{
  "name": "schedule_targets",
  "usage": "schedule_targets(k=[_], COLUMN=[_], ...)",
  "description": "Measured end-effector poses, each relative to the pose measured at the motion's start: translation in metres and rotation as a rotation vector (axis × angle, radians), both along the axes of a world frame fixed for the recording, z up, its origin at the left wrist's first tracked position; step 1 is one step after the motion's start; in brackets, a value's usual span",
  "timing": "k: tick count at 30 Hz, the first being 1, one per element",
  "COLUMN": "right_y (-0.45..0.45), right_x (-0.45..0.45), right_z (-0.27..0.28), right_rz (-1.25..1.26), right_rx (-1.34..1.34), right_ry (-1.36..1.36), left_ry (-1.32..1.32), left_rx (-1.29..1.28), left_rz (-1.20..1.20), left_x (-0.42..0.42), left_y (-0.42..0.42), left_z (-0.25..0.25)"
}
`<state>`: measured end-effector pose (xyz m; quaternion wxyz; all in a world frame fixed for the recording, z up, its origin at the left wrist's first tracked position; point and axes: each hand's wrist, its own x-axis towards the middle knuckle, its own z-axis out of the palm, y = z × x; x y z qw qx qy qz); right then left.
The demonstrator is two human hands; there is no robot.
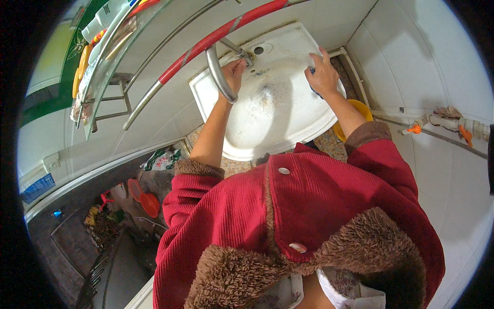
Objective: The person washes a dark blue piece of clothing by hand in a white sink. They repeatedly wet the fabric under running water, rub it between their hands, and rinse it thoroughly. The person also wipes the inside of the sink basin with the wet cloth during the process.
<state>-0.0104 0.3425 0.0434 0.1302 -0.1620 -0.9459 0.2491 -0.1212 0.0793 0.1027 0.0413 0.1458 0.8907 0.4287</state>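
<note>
A white ceramic washbasin [247,127] lies before me, with dark specks and brownish stains around its drain [266,92]. My left hand [232,73] is at the basin's back left, its fingers bunched against the metal faucet [247,58]; a curved metal bar crosses in front of my wrist. On the right rim, my right hand [323,75] presses a dark blue scrubber or cloth [315,92], mostly hidden under the palm. Its index finger and another finger stretch toward the back wall. A round hole [259,50] opens in the basin's back ledge.
A red-wrapped metal rail [216,38] and a glass shelf [112,77] with toiletries overhang the left. Beside the basin's right edge stands a yellow bucket [357,110]. Pipes with orange-handled valves [415,129] run along the right wall. Red plastic scoops [149,204] lie lower left.
</note>
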Motion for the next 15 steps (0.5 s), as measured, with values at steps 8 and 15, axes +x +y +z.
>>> schedule_targets(k=[8, 15], right_y=[0.0007, -0.0004], right_x=[-0.0006, -0.0004], right_z=[-0.0039, -0.0018], right_rz=[-0.004, -0.009], right_rx=[0.022, 0.020], right_ry=[0.035, 0.019], left_ry=[0.029, 0.014], left_rx=[0.032, 0.000], left_rz=[0.022, 0.019], left_x=[0.0028, 0.0043], left_y=[0.0019, 0.0029], left_z=[0.0005, 0.0033])
